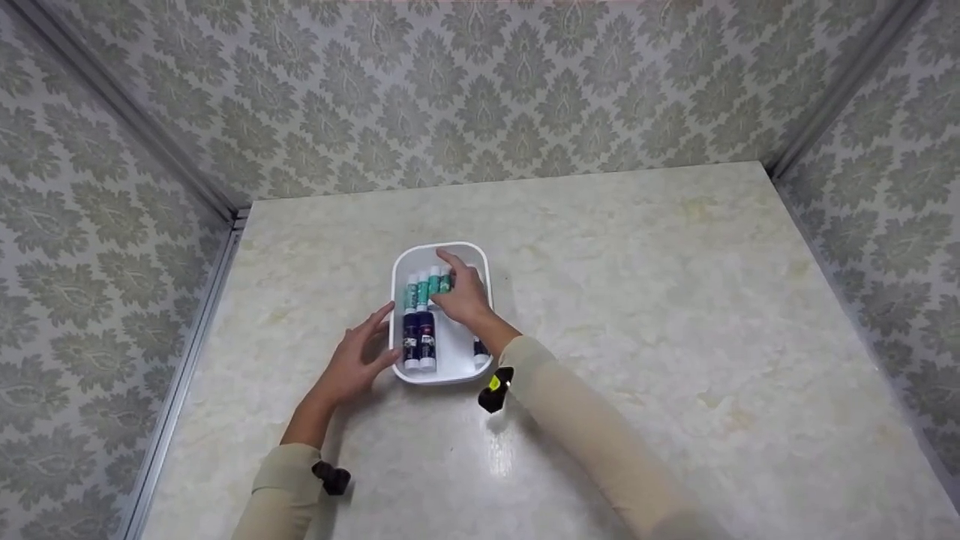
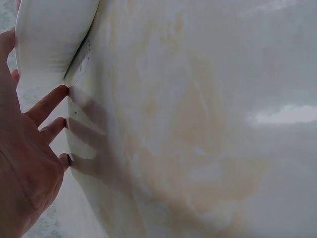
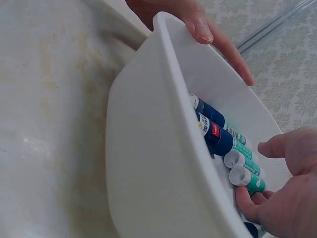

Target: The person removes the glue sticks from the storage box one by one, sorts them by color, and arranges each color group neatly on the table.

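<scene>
Right hand inside white tub, grip curled round a teal glue stick. Left hand, fingers straight and apart, steadies tub's left wall. Two navy sticks lie beside the teal ones. Tub sits mid-table.

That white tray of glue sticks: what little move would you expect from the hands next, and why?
Probably the right hand nudges the teal stick at its fingertips flush against the others. The sticks lie in rows in the white tray, while the left hand steadies the rim.
</scene>
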`<state>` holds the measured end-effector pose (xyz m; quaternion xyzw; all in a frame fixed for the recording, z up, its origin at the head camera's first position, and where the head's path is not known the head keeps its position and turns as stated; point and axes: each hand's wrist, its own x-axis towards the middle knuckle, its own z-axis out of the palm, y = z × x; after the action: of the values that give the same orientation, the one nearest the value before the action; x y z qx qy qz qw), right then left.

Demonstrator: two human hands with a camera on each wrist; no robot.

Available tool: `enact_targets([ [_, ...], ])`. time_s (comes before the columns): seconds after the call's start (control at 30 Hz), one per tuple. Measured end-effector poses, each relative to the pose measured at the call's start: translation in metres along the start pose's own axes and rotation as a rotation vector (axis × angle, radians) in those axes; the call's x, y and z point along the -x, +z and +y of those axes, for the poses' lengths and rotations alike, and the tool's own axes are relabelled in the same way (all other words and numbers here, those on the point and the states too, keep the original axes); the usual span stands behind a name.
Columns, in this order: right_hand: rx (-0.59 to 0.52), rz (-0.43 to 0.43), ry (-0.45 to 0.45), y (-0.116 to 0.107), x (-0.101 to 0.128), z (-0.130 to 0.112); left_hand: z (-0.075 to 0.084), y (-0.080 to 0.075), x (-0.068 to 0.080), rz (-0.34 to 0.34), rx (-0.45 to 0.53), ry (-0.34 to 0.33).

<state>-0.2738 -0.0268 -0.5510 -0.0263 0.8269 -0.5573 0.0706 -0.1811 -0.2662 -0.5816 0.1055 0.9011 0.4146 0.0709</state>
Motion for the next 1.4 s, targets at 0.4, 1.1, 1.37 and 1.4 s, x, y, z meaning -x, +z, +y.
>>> enact_targets([
  [0.4, -0.002, -0.029, 0.01, 0.0009, 0.0038, -0.0062, -0.0043, 0.0024, -0.0009, 0.002, -0.002, -0.018],
  [1.1, -0.127, -0.23, 0.088, 0.0004, -0.0001, -0.0017, -0.0032, 0.0041, 0.0001, 0.008, -0.005, -0.02],
  [1.37, -0.133, -0.241, 0.09, -0.0002, 0.0015, -0.0015, -0.0034, 0.0027, 0.0003, -0.003, 0.016, -0.011],
  [1.4, -0.136, -0.232, 0.088, -0.0003, 0.0016, -0.0018, -0.0037, 0.0025, 0.0004, -0.003, 0.017, -0.008],
])
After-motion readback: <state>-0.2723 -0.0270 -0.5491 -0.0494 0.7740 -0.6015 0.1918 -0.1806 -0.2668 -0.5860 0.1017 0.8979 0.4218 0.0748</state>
